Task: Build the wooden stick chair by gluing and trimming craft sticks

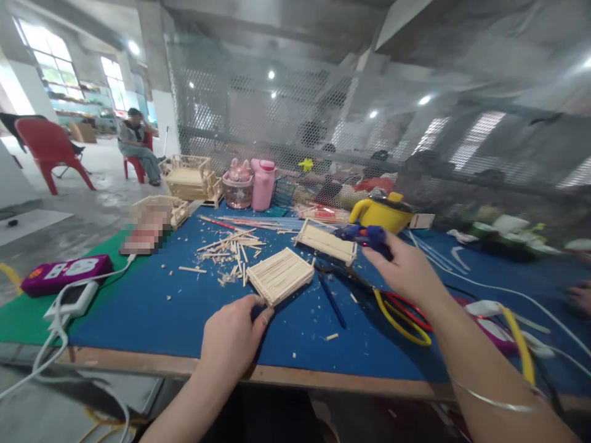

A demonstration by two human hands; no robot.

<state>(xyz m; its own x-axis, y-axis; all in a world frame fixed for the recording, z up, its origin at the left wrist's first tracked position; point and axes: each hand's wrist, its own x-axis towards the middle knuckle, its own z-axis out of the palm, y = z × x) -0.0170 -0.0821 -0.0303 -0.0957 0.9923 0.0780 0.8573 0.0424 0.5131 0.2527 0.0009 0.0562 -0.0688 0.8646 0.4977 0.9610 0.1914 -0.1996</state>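
My left hand (237, 329) pinches the near corner of a small slatted panel made of wooden sticks (281, 274), tilted just off the blue mat. My right hand (401, 264) is wrapped round a blue glue gun (364, 237), its nozzle pointing left over a second stick-built piece (325, 242). That piece has a raised edge and lies behind the panel. Loose short sticks (231, 249) are heaped left of the panel. Between my hands lie a blue pen (333, 301) and pliers with red and yellow handles (401, 314), partly under my right arm.
Finished-looking stick frames (191, 178) stand at the back left, by a pink bottle (263, 184) and a yellow pot (385, 212). A purple power strip (67, 275) with white cables lies left. A metal mesh screen (277, 117) rises behind. A person (138, 144) sits far left.
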